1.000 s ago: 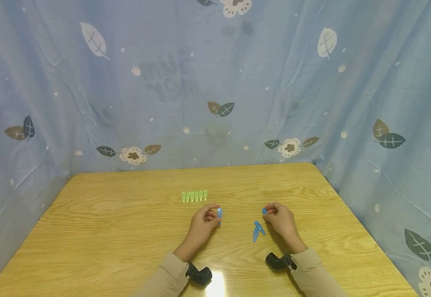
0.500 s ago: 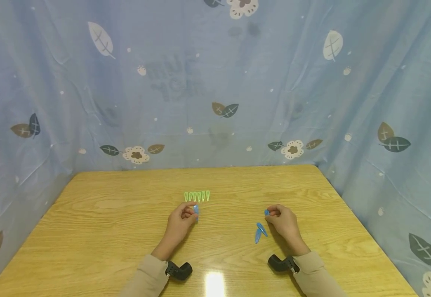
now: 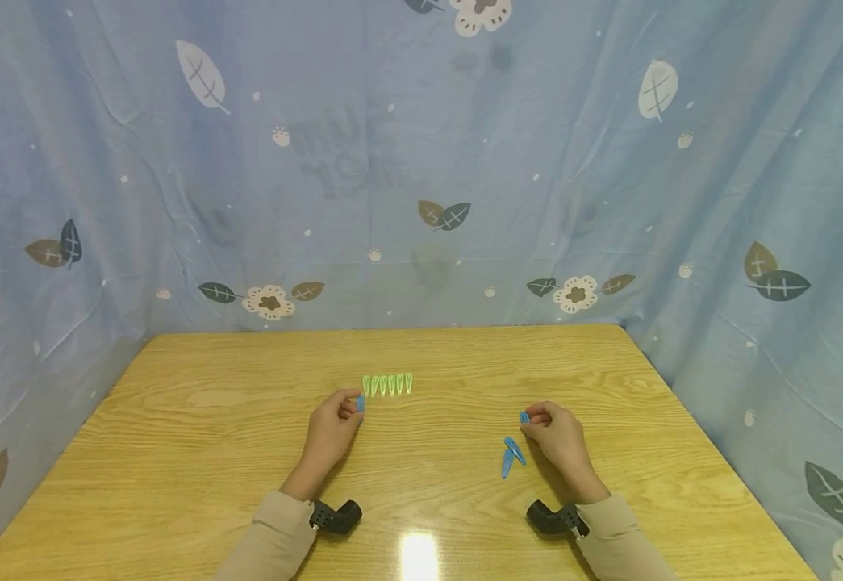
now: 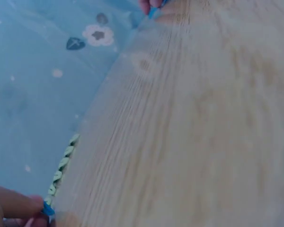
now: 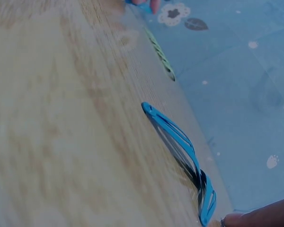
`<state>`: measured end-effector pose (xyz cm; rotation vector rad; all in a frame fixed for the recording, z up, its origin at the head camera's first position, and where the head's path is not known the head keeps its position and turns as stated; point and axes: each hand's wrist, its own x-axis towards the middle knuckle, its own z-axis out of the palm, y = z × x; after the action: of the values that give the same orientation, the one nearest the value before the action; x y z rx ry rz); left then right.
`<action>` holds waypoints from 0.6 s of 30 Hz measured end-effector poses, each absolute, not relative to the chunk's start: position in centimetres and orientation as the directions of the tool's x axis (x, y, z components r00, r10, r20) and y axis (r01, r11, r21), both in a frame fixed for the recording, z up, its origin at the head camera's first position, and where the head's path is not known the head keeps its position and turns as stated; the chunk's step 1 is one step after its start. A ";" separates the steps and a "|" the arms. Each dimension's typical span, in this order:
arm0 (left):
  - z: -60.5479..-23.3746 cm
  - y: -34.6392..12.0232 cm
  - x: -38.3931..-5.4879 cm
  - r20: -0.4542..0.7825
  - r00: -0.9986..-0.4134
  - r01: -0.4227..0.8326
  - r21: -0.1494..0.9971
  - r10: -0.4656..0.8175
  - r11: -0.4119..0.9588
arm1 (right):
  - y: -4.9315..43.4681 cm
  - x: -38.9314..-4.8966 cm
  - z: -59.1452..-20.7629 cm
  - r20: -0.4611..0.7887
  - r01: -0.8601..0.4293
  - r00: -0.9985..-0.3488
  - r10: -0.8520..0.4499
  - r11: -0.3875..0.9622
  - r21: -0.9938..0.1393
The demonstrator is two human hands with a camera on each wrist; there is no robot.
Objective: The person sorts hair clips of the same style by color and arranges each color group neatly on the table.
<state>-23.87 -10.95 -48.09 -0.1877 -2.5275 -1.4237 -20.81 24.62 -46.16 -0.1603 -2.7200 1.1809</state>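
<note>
Just in front of the left end of a row of several green snap hair clips (image 3: 388,385), my left hand (image 3: 332,426) pinches a blue snap hair clip (image 3: 360,402) between thumb and fingers. That clip (image 4: 48,208) also shows at the lower left of the left wrist view, mostly covered by fingertips. My right hand (image 3: 561,436) pinches another blue hair clip (image 3: 525,417) to the right, only its end showing. Beside that hand, two more blue hair clips (image 3: 514,450) lie on the table, touching or overlapping; the right wrist view shows them (image 5: 173,130) close up.
The wooden table (image 3: 247,452) runs back to a blue patterned curtain (image 3: 363,161) that hangs behind it and at both sides. Black wrist cameras (image 3: 335,516) sit on both sleeves. A bright reflection lies on the table near the front.
My left hand has moved left with its blue clip, from right of the green row to the row's left end. The right hand stays by the loose blue clips. The head view has shifted slightly.
</note>
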 end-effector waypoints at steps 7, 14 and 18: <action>-48.1 -10.6 -24.2 0.266 -0.964 0.207 0.787 -0.018 0.582 | 24.5 -20.8 -46.1 0.112 0.028 -0.980 0.164 0.674 -0.738; -48.0 -10.1 -23.9 0.292 -0.956 0.218 0.755 -0.019 0.619 | 24.5 -20.7 -46.2 0.115 0.026 -0.980 0.164 0.674 -0.738; -48.2 -9.9 -23.6 0.308 -0.951 0.229 0.722 -0.006 0.653 | 24.5 -20.7 -46.2 0.119 0.021 -0.980 0.160 0.677 -0.736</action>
<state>-23.58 -9.88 -48.16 -0.1794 -2.5897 -1.1880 -20.71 24.52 -46.21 -0.1477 -2.7156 1.1882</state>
